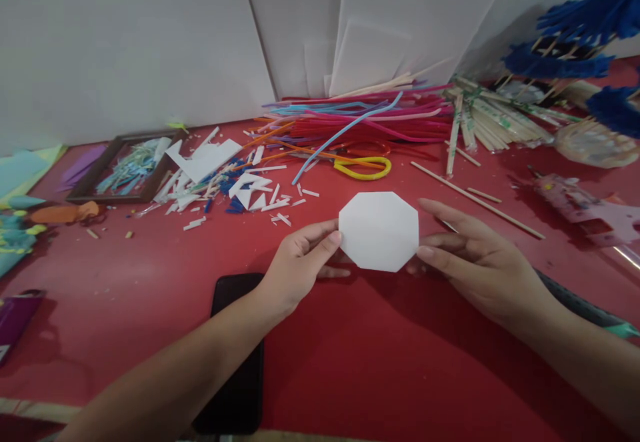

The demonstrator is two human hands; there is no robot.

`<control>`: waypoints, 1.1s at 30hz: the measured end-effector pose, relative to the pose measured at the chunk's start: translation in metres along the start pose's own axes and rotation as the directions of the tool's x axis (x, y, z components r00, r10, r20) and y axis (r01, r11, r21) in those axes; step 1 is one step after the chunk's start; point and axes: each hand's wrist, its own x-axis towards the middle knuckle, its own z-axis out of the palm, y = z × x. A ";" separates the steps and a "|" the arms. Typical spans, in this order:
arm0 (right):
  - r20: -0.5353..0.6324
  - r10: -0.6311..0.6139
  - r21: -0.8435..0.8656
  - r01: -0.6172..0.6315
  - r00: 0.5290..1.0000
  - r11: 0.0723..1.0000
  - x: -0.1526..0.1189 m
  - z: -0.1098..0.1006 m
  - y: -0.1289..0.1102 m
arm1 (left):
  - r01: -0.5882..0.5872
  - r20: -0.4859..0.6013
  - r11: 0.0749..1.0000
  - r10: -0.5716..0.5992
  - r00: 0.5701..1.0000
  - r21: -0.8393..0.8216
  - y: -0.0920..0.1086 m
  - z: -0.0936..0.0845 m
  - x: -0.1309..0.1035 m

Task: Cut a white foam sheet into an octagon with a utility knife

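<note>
A white eight-sided piece of paper (379, 232) is held up just above the red table, near the middle of the view. My left hand (305, 259) pinches its left edge between thumb and fingers. At the right edge, the thumb of my right hand (475, 259) touches the paper's lower right side, with the index finger stretched out apart above it. The other right fingers are partly behind the paper. Below my left forearm lies a black phone (235, 375), partly covered by the arm.
White paper scraps (210, 159) lie at the left beside a brown frame (120, 192). Behind the hands are coloured pipe cleaners (360, 122) and yellow-handled scissors (364, 169). Wooden sticks (490, 119) and a pink glue gun (585, 205) are on the right. White boards (125, 42) stand behind.
</note>
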 end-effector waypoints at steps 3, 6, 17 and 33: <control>-0.006 -0.029 -0.011 0.029 1.000 1.000 0.000 0.000 0.001 | -0.014 0.027 0.999 0.013 1.000 0.034 0.001 -0.001 -0.002; -0.012 -0.054 -0.019 0.054 0.998 0.998 0.000 0.000 0.003 | -0.042 0.043 0.996 0.039 0.998 0.073 0.003 -0.001 -0.003; 0.025 -0.243 -0.036 0.244 0.970 0.969 0.002 -0.002 0.004 | -0.161 0.219 0.985 0.143 0.965 0.065 0.001 0.001 -0.008; 0.150 -0.250 0.011 0.251 0.957 0.968 -0.003 -0.008 0.004 | -0.169 0.142 0.984 0.159 0.977 0.058 0.002 0.004 -0.010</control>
